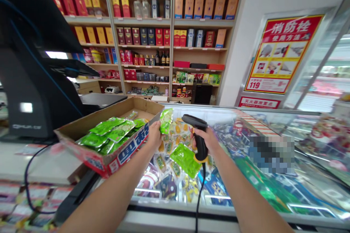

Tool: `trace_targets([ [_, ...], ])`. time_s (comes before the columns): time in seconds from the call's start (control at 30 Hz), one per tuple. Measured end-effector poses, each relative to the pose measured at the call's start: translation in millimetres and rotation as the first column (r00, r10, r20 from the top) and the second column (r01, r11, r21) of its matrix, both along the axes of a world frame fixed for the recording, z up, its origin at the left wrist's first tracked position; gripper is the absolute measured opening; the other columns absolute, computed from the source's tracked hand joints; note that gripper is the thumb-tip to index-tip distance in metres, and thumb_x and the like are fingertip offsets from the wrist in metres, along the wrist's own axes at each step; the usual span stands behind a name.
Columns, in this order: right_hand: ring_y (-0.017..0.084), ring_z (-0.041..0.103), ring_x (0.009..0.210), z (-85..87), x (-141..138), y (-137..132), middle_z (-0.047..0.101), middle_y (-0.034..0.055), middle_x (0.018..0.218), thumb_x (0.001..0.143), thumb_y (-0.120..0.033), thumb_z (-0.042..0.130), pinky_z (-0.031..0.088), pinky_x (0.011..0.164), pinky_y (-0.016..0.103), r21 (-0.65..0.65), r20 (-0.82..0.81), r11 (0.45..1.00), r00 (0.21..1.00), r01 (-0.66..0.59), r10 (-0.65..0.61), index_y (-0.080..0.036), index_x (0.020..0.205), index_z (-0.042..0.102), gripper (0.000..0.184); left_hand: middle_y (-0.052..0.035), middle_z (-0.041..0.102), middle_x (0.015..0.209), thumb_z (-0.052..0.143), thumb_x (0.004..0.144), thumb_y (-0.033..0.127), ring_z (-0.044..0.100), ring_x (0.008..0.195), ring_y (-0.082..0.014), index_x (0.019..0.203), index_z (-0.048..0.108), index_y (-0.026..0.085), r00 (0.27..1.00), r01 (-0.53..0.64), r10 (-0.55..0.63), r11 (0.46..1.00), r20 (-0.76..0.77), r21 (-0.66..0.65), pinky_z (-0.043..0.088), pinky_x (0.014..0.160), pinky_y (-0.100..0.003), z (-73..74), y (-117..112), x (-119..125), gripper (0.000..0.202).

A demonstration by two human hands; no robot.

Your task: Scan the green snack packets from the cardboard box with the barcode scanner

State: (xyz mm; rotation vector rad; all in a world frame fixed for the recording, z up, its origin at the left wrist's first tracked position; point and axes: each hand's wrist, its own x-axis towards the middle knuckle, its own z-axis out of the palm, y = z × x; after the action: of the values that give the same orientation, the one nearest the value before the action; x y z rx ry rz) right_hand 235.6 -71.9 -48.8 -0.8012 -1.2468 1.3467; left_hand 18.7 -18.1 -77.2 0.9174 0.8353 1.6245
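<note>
My left hand (154, 134) is closed on a small green snack packet (166, 120), held upright over the glass freezer lid. My right hand (209, 140) grips a black barcode scanner (197, 131) by its handle, with the scanner head turned toward the packet. The scanner's cable hangs down between my arms. Several small packets (175, 156), green and clear with yellow, lie on the glass just below both hands. An open cardboard box (120, 153) holding more green packets sits directly left of my left hand.
A black checkout terminal (30, 80) stands at the left behind the box. The glass-topped freezer (273, 174) stretches to the right, full of goods. Shelves of boxed bottles (153, 36) line the back wall. A red fire-hydrant notice (281, 54) hangs at the right.
</note>
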Motion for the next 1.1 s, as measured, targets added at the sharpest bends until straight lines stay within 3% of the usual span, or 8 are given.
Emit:
trace_targets([
  [0.03, 0.014, 0.058, 0.037, -0.3, -0.4, -0.7, 0.065, 0.0023, 0.059, 0.064, -0.04, 0.074, 0.046, 0.036, 0.025, 0.005, -0.009, 0.999, 0.999, -0.033, 0.033, -0.014, 0.076, 0.064, 0.031, 0.0077, 0.034, 0.049, 0.055, 0.083, 0.022, 0.028, 0.037, -0.0051, 0.069, 0.049, 0.017, 0.977, 0.158, -0.149, 0.986, 0.153, -0.048, 0.02, 0.034, -0.014, 2.4, -3.1, -1.6, 0.016],
  [0.1, 0.014, 0.058, 0.038, -1.1, -1.8, -2.9, 0.066, 0.0023, 0.061, 0.065, -0.041, 0.074, 0.045, 0.036, 0.024, 0.031, -0.009, 0.993, 0.993, -0.114, 0.114, -0.014, 0.078, 0.064, 0.031, 0.0086, 0.029, 0.047, 0.049, 0.087, 0.014, 0.023, 0.033, -0.0039, 0.073, 0.049, 0.017, 0.822, 0.466, -0.413, 0.883, 0.394, -0.048, 0.016, 0.03, -0.011, 5.8, -9.0, -4.6, 0.014],
  [0.17, 0.013, 0.058, 0.038, -1.6, -4.4, -6.1, 0.066, 0.0027, 0.062, 0.067, -0.041, 0.073, 0.044, 0.037, 0.023, 0.071, 0.018, 0.981, 0.984, -0.178, 0.177, -0.013, 0.078, 0.065, 0.031, 0.0085, 0.028, 0.046, 0.044, 0.09, 0.01, 0.022, 0.031, -0.0033, 0.076, 0.05, 0.016, 0.684, 0.628, -0.54, 0.778, 0.491, -0.018, 0.016, 0.029, -0.009, 6.9, -13.2, -6.3, 0.017],
  [0.33, 0.012, 0.058, 0.038, 0.4, -11.3, -15.2, 0.066, 0.0026, 0.064, 0.07, -0.04, 0.072, 0.042, 0.038, 0.022, 0.137, 0.07, 0.965, 0.974, -0.222, 0.214, -0.013, 0.078, 0.065, 0.029, 0.0082, 0.025, 0.045, 0.044, 0.093, 0.013, 0.022, 0.03, -0.0027, 0.074, 0.05, 0.016, 0.588, 0.766, -0.646, 0.638, 0.486, -0.078, 0.013, 0.028, -0.008, 3.7, -16.2, -4.5, 0.02],
  [0.53, 0.013, 0.058, 0.04, 4.7, -10.7, -18.7, 0.066, 0.0028, 0.065, 0.069, -0.042, 0.071, 0.044, 0.04, 0.024, 0.142, 0.043, 0.981, 0.991, -0.134, 0.129, -0.015, 0.078, 0.064, 0.03, 0.0095, 0.019, 0.045, 0.054, 0.088, 0.014, 0.015, 0.031, -0.0028, 0.076, 0.051, 0.017, 0.48, 0.876, -0.791, 0.456, 0.378, -0.159, 0.012, 0.03, -0.009, 3.5, -20.9, -4.4, 0.013],
  [0.63, 0.013, 0.058, 0.039, 5.1, -8.5, -17.6, 0.065, 0.0023, 0.064, 0.069, -0.043, 0.071, 0.044, 0.039, 0.024, 0.141, 0.018, 0.984, 0.994, -0.105, 0.104, -0.015, 0.078, 0.062, 0.03, 0.01, 0.017, 0.045, 0.056, 0.087, 0.016, 0.012, 0.032, -0.0022, 0.075, 0.05, 0.016, 0.457, 0.889, -0.815, 0.429, 0.356, -0.159, 0.01, 0.03, -0.008, 5.7, -23.4, -3.5, 0.014],
  [0.9, 0.013, 0.057, 0.039, 5.8, -7.6, -19.8, 0.063, 0.0015, 0.06, 0.071, -0.042, 0.072, 0.043, 0.041, 0.024, 0.239, 0.146, 0.968, 0.988, -0.076, 0.041, -0.016, 0.073, 0.062, 0.029, 0.0094, 0.02, 0.042, 0.046, 0.091, 0.014, 0.01, 0.031, -0.0012, 0.072, 0.049, 0.015, 0.542, 0.84, -0.754, 0.489, 0.371, -0.233, 0.008, 0.029, -0.006, 12.2, -27.2, -2.2, 0.02],
  [1.1, 0.013, 0.056, 0.04, 5.9, -6.1, -19.0, 0.061, 0.0019, 0.055, 0.072, -0.044, 0.07, 0.044, 0.042, 0.025, 0.229, 0.181, 0.969, 0.982, -0.094, 0.053, -0.016, 0.067, 0.061, 0.03, 0.0099, 0.019, 0.044, 0.054, 0.088, 0.014, 0.011, 0.031, -0.0014, 0.072, 0.051, 0.015, 0.502, 0.865, -0.783, 0.461, 0.368, -0.2, 0.009, 0.029, -0.008, 9.0, -25.0, -4.2, 0.016],
])
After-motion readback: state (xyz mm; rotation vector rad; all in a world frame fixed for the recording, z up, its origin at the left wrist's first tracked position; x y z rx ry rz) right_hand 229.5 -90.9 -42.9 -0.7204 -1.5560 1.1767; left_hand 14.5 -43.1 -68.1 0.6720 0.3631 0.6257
